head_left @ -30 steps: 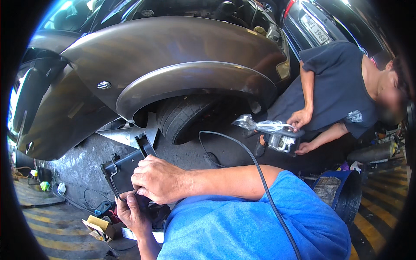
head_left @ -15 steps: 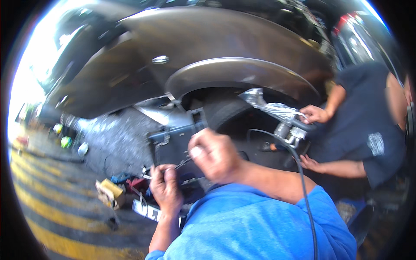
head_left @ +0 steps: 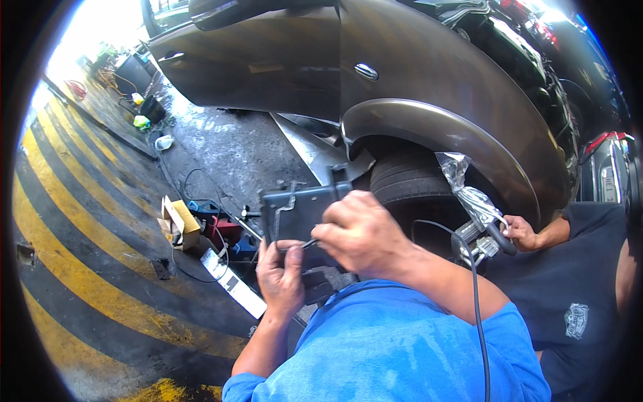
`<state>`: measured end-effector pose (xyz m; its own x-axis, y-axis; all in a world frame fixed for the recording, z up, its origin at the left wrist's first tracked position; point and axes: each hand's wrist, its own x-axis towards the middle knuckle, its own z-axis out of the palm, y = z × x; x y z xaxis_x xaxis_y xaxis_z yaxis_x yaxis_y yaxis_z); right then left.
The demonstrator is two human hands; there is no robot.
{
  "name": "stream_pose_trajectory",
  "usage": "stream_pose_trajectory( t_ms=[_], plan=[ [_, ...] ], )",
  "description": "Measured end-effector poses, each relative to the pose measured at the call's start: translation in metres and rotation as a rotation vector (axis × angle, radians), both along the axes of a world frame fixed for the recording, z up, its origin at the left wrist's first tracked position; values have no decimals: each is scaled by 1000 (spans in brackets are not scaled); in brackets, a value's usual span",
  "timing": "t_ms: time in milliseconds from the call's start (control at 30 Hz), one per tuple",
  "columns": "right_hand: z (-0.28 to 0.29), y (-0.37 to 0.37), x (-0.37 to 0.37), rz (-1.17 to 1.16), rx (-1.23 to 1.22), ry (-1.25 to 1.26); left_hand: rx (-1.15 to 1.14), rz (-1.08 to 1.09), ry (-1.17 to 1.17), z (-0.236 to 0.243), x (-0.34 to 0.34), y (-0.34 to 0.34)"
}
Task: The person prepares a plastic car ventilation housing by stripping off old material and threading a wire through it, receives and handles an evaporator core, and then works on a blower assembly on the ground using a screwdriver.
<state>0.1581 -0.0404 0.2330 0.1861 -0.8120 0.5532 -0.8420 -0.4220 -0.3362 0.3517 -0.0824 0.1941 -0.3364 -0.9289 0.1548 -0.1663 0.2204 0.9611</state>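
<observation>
My left hand (head_left: 281, 276) and my right hand (head_left: 365, 231) meet low in front of the car's front wheel. Between them is a thin dark piece (head_left: 310, 243), perhaps a cable or rod, pinched at both ends by closed fingers. Its kind is too small to make out. Just beyond my hands stands a flat black box-like part (head_left: 305, 201) with a metal clip (head_left: 287, 204) on its upper edge. A thin light rod (head_left: 246, 228) shows close to my left fingers; whether I hold it I cannot tell.
A bronze car fender (head_left: 429, 87) and tyre (head_left: 408, 175) stand ahead. At right, a co-worker's hand (head_left: 522, 232) grips a metal unit (head_left: 479, 244) with clear plastic (head_left: 455, 171). An open cardboard box (head_left: 184, 224) lies left; a black cable (head_left: 477, 321) crosses my right arm.
The view has swung left, so the car and co-worker sit further right in it. Both my hands keep their pinch on the thin dark piece.
</observation>
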Motion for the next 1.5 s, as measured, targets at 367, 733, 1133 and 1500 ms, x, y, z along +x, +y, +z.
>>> stream_pose_trajectory(
  t_ms=[367,733,1133,1500],
  plan=[
    [-14,-31,47,224,-36,-190,39,162,143,-25,34,16],
    [1,-25,22,62,187,-569,190,87,207,-10,14,14],
    [19,-14,-4,127,116,-148,161,13,171,-14,-6,1],
    [11,-7,-6,154,61,-161,80,-112,168,8,-20,8]
  ],
)
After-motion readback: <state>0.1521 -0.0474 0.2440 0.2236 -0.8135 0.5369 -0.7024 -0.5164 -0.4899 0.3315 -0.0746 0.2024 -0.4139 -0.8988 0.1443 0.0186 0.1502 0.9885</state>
